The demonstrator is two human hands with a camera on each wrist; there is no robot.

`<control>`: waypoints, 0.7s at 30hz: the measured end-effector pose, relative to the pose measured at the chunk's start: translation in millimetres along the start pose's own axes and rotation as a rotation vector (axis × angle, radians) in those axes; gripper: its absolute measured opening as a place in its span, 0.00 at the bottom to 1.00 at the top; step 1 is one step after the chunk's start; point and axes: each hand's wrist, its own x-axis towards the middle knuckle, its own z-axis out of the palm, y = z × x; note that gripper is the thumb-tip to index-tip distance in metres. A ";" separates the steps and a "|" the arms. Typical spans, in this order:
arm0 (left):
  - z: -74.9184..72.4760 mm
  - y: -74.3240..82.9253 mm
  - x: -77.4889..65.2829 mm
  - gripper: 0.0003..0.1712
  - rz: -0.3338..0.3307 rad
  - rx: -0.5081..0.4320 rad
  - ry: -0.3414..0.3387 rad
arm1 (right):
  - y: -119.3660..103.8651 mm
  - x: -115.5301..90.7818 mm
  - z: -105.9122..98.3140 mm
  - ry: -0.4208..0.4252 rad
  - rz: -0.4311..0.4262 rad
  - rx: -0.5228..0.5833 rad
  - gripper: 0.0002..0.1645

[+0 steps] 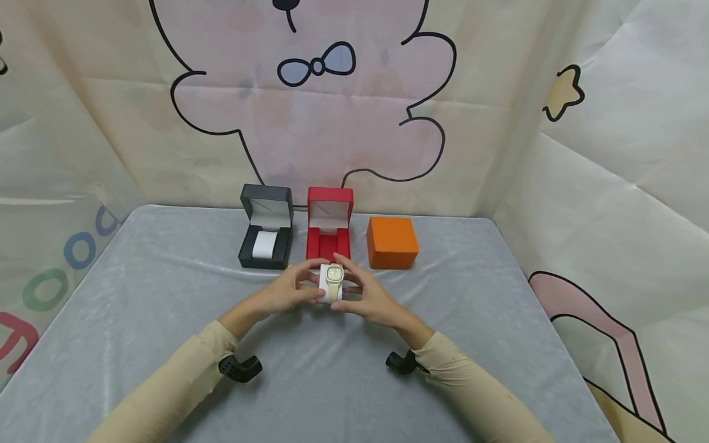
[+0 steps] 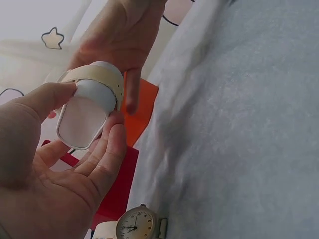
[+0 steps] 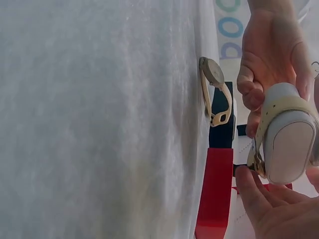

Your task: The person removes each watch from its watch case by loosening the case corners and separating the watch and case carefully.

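Note:
A wristwatch [image 1: 335, 274] with a square gold-toned case and cream strap is wrapped round a white watch cushion [image 1: 323, 284]. Both hands hold it up before the red box. My left hand [image 1: 288, 288] grips the cushion between thumb and fingertips, its bare end facing the left wrist camera. From the other side, my right hand [image 1: 378, 299] curves round the watch, a fingertip by the strap buckle [image 3: 257, 167] in the right wrist view. A second watch [image 2: 135, 225], round-faced with a cream strap, lies on the table near the boxes; in the head view it is hidden.
Along the back of the grey cloth-covered table [image 1: 183, 246] stand an open black watch box [image 1: 250, 251] with a white cushion [image 1: 264, 244] inside, an open red watch box [image 1: 330, 195] and a closed orange box [image 1: 392, 243]. Printed curtains [image 1: 498, 111] hang behind and beside the table.

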 end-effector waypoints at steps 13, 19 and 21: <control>4.6 3.1 -1.6 0.39 -0.004 0.005 -0.017 | 1.8 1.2 6.7 0.054 -0.026 0.009 0.49; 4.8 4.6 -3.2 0.38 0.003 0.006 -0.011 | 3.5 1.8 8.9 0.062 -0.012 0.018 0.46; 5.0 4.5 -3.9 0.37 0.000 0.005 -0.008 | 3.5 2.1 10.2 0.055 -0.008 0.041 0.46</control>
